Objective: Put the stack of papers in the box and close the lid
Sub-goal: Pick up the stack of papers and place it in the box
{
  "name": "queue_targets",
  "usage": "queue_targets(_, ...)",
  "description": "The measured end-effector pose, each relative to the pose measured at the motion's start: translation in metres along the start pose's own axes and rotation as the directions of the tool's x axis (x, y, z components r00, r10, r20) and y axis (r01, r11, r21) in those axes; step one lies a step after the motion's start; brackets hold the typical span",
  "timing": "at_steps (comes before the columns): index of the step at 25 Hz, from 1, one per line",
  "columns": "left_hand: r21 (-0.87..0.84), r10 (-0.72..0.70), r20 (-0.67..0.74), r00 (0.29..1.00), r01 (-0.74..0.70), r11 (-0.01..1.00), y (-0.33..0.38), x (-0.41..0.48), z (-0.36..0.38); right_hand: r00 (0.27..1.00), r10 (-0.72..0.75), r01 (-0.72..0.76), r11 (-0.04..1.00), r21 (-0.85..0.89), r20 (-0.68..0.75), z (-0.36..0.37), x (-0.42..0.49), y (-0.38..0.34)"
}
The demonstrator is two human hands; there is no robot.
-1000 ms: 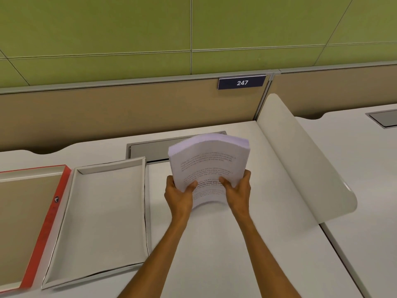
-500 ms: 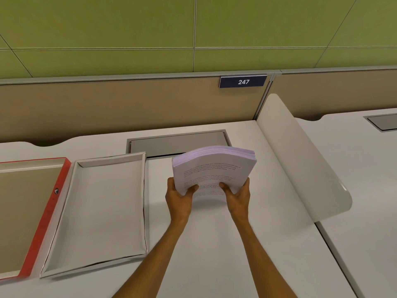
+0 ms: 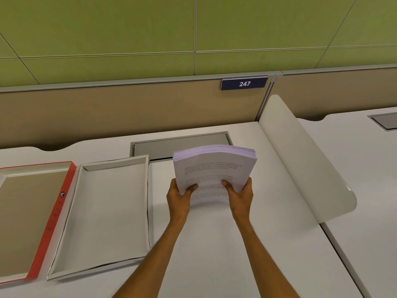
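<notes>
A thick stack of printed white papers [image 3: 214, 166] stands tilted on its near edge over the middle of the desk. My left hand [image 3: 179, 196] grips its lower left corner and my right hand [image 3: 241, 195] grips its lower right corner, thumbs on the printed front. To the left lies the open white box [image 3: 103, 214], shallow and with nothing inside. Further left lies its red-edged lid [image 3: 32, 220], inside up, partly cut off by the frame.
The white desk [image 3: 214, 254] has a grey cable hatch [image 3: 180, 145] just behind the papers. A curved white divider [image 3: 305, 164] rises on the right, with another desk beyond it. A tan partition with a plate reading 247 [image 3: 244, 83] closes the back.
The stack has come down from about head-on height and sits lower, closer to the desk, still held by both hands. The box and lid have not moved.
</notes>
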State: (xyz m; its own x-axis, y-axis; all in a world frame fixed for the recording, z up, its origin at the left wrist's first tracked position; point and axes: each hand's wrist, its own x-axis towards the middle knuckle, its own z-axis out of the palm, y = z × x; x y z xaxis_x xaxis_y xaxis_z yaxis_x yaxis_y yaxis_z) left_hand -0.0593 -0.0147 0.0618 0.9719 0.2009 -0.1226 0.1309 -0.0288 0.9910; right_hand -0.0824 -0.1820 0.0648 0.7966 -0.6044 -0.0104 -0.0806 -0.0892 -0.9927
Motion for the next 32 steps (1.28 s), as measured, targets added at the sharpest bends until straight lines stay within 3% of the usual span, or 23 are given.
queue_targets(5, 0.106, -0.032, -0.016, 0.999, 0.033, 0.994, 0.017, 0.008, -0.004, 0.999, 0.034, -0.033, 0.997, -0.065, 0.012, 0.008, 0.007, -0.017)
queue_targets(13, 0.316, -0.196, -0.027, 0.98, 0.195, 0.928, 0.037, 0.032, -0.025, 0.973, 0.211, -0.148, 0.882, -0.448, 0.093, 0.025, 0.019, -0.047)
queue_targets(32, 0.272, -0.252, -0.144, 0.957, 0.283, 0.92, 0.033, 0.065, -0.188, 0.926, 0.278, -0.138, 0.879, -0.457, 0.255, 0.168, -0.065, -0.056)
